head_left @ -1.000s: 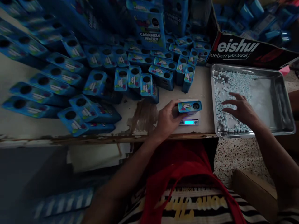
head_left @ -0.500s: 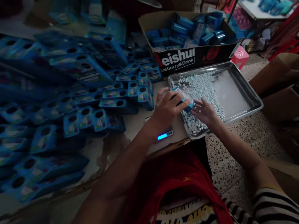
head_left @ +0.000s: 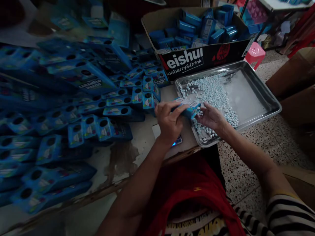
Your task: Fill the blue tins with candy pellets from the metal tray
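My left hand (head_left: 169, 119) is wrapped round a small blue candy box (head_left: 188, 105), which lies tilted on its side over the near left part of the tray. The box's right end faces my right hand (head_left: 211, 117). That hand is palm up with its fingers stretched out, the fingertips close beside the box end. Small pale round candies (head_left: 214, 88) show at the fingertips; whether any rest on them I cannot tell. More of these candies cover the left half of the metal tray (head_left: 256, 95). Under my left wrist, a small digital scale (head_left: 177, 141) is mostly hidden.
Many blue boxes with round dark holes (head_left: 105, 126) stand crowded on the table to the left. Behind the tray, a black cardboard carton (head_left: 187, 63) holds more blue boxes. A pink stool (head_left: 256, 54) and brown cartons (head_left: 292, 78) are at the right.
My left hand has shifted slightly left and turned the candy box closer to level, its end towards my right hand. The scale's lit display is now mostly covered. My right hand has moved slightly left.
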Motion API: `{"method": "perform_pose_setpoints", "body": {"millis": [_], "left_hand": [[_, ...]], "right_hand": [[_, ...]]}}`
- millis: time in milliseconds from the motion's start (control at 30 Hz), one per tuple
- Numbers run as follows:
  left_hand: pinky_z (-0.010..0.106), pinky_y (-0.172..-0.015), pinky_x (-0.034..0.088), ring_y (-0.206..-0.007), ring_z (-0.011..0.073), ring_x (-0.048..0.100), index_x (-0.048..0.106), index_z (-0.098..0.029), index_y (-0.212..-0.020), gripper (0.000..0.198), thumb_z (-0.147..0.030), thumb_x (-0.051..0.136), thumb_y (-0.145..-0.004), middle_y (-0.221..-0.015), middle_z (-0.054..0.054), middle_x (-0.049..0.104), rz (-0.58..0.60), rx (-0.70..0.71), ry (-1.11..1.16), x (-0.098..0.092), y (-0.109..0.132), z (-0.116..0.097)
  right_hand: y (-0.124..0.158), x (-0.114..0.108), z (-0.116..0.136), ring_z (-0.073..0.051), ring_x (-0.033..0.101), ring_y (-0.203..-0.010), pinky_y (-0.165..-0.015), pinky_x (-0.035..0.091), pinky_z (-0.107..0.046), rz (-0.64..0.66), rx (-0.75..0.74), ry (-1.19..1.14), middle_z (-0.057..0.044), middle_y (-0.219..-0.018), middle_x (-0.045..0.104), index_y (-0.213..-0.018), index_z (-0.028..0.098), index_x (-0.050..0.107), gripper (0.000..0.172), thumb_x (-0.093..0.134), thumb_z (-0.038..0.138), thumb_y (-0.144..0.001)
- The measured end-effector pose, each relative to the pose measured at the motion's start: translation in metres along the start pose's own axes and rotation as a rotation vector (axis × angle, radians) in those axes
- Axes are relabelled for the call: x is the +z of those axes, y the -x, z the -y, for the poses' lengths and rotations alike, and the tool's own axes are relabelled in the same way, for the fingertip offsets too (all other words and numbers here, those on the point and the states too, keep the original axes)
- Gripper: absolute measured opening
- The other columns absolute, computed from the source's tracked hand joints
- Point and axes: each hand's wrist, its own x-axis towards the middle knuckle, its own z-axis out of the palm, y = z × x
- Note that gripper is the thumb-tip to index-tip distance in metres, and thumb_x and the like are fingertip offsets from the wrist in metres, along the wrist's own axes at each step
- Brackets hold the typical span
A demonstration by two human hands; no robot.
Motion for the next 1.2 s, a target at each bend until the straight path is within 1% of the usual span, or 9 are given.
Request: {"method": "perform_pose_setpoints", "body": {"millis": [167, 300, 433, 500, 633, 733, 967, 1100, 1200], "left_hand": [[0.043, -0.106, 0.061, -0.11, 0.0261, 0.076, 0.08, -0.023, -0.12, 0.037, -0.036, 0.088, -0.086, -0.114, 0.006, 0.08, -0.113, -0.347, 0.238, -0.023, 0.025, 0.01], [0.044, -0.107, 0.064, -0.11, 0.0269, 0.08, 0.075, -0.019, -0.122, 0.059, -0.04, 0.098, -0.072, -0.116, 0.008, 0.082, -0.134, -0.665, 0.418, -0.053, 0.056, 0.021], [0.046, -0.108, 0.066, -0.113, 0.0281, 0.081, 0.076, -0.018, -0.119, 0.057, -0.04, 0.099, -0.071, -0.117, 0.009, 0.083, -0.111, -0.775, 0.464, -0.065, 0.078, 0.025], [0.046, -0.108, 0.066, -0.112, 0.0285, 0.081, 0.076, -0.018, -0.117, 0.057, -0.042, 0.099, -0.07, -0.116, 0.01, 0.084, -0.108, -0.791, 0.488, -0.063, 0.084, 0.027], [0.048, -0.116, 0.063, -0.127, 0.0316, 0.078, 0.076, -0.02, -0.128, 0.069, -0.047, 0.1, -0.069, -0.132, 0.013, 0.081, -0.112, -0.722, 0.476, -0.066, 0.093, 0.032], [0.051, -0.124, 0.058, -0.14, 0.0326, 0.072, 0.071, -0.023, -0.143, 0.079, -0.048, 0.1, -0.073, -0.147, 0.014, 0.075, -0.08, -0.62, 0.359, -0.098, 0.098, 0.034], [0.054, -0.112, 0.067, -0.108, 0.0292, 0.082, 0.083, -0.029, -0.118, 0.035, -0.038, 0.092, -0.085, -0.11, 0.003, 0.085, -0.23, -0.608, 0.026, -0.205, 0.124, 0.018], [0.051, -0.105, 0.068, -0.103, 0.029, 0.082, 0.084, -0.031, -0.111, 0.023, -0.04, 0.088, -0.09, -0.107, 0.001, 0.085, -0.138, -0.592, -0.118, -0.226, 0.135, 0.003], [0.045, -0.097, 0.068, -0.101, 0.0279, 0.082, 0.084, -0.031, -0.111, 0.02, -0.041, 0.087, -0.094, -0.109, 0.001, 0.086, -0.082, -0.475, -0.207, -0.223, 0.137, 0.002]], "right_hand": [[0.014, -0.001, 0.005, -0.014, 0.047, -0.059, -0.042, 0.033, -0.02, 0.094, 0.091, 0.107, -0.003, -0.078, 0.064, -0.108, 0.02, 0.068, 0.028, 0.054, 0.043, -0.114], [0.023, 0.002, 0.013, -0.015, 0.056, -0.064, -0.05, 0.046, -0.021, 0.064, 0.044, 0.17, -0.003, -0.08, 0.067, -0.102, 0.022, 0.07, 0.023, 0.056, 0.038, -0.113], [0.027, 0.006, 0.024, -0.013, 0.058, -0.066, -0.055, 0.05, -0.02, 0.027, -0.043, 0.291, -0.003, -0.081, 0.07, -0.097, 0.019, 0.073, 0.013, 0.067, 0.028, -0.105], [0.03, 0.009, 0.027, -0.009, 0.051, -0.059, -0.049, 0.04, -0.017, 0.032, -0.119, 0.389, 0.0, -0.073, 0.065, -0.094, 0.017, 0.074, 0.005, 0.077, 0.02, -0.095], [0.04, 0.021, 0.017, -0.007, 0.049, -0.058, -0.044, 0.03, -0.017, 0.124, -0.169, 0.601, -0.001, -0.074, 0.068, -0.093, 0.013, 0.08, 0.014, 0.087, 0.019, -0.083], [0.045, 0.036, 0.001, -0.008, 0.053, -0.062, -0.043, 0.032, -0.019, 0.18, -0.108, 0.668, -0.005, -0.081, 0.071, -0.091, 0.013, 0.082, 0.018, 0.091, 0.025, -0.083], [0.049, 0.054, -0.011, -0.006, 0.045, -0.055, -0.044, 0.034, -0.018, 0.219, -0.18, 0.805, 0.001, -0.07, 0.062, -0.098, 0.015, 0.082, 0.024, 0.094, 0.033, -0.088], [0.051, 0.047, 0.0, -0.01, 0.065, -0.073, -0.062, 0.055, -0.02, 0.095, -0.224, 0.733, -0.004, -0.088, 0.073, -0.098, 0.016, 0.08, 0.016, 0.089, 0.013, -0.086], [0.05, 0.033, 0.01, -0.008, 0.06, -0.068, -0.057, 0.051, -0.016, -0.027, -0.181, 0.675, -0.003, -0.084, 0.071, -0.095, 0.015, 0.079, 0.022, 0.082, 0.002, -0.077]]}}
